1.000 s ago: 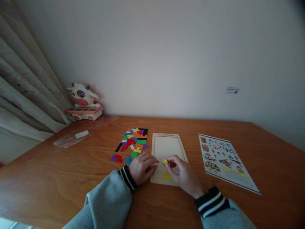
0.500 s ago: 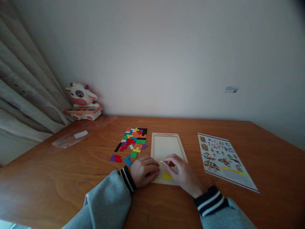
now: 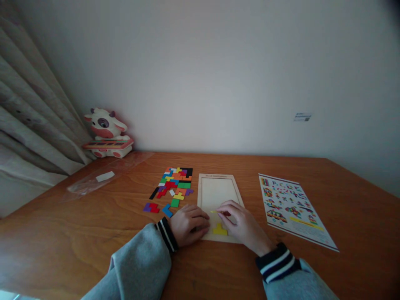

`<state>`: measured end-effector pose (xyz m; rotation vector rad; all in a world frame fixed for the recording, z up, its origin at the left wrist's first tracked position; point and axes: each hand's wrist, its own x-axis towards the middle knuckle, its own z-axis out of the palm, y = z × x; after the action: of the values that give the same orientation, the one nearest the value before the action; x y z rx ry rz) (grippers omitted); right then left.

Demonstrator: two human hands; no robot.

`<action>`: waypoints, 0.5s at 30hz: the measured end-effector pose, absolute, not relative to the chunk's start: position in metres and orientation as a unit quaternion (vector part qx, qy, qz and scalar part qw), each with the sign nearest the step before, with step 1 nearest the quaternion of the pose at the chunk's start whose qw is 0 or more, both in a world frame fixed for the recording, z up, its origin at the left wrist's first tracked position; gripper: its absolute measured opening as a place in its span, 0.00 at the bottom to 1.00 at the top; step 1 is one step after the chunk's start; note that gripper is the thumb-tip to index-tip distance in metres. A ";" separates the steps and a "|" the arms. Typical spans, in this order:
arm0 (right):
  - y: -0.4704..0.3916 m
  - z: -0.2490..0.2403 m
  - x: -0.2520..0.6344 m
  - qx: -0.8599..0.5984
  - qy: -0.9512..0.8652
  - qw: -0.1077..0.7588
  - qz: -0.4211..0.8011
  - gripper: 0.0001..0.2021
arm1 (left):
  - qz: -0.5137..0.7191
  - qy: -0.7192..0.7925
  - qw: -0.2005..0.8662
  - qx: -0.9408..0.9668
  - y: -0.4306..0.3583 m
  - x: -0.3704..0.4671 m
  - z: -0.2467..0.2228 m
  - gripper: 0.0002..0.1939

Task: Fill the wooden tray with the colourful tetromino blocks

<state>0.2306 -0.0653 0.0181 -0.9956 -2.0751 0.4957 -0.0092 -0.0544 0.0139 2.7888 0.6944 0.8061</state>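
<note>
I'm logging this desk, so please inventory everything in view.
Tray: one, pale wood, centre
Tray piece: one, yellow, inside tray
Held piece: one, yellow, right fingertips
Loose pieces: many, multicoloured, left of tray
Printed sheet: one, white, multicoloured figures, right
Cow toy: one, white and pink, far left
Plastic wrapping: one, clear, left
Slip: one, white, on wrapping
Tabletop: one, brown, below
Curtain: one, pale, left
Wall: one, grey, behind
Wall label: one, whitish, right
Pale patch: one, unclear, bottom-left corner
Hands: two, bare, left and right, at tray
Sleeves: two, grey, striped cuffs, foreground

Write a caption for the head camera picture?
Right hand pinches a yellow piece over the wooden tray.
</note>
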 end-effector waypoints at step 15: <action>-0.069 0.025 0.274 -0.460 -0.829 0.228 0.220 0.11 | 0.264 0.162 0.083 0.947 -0.062 -0.002 0.013 0.12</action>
<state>0.2744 -0.0689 0.0248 -1.2678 -2.2839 0.6052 -0.0021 -0.0624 0.0126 2.8283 0.4837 0.7875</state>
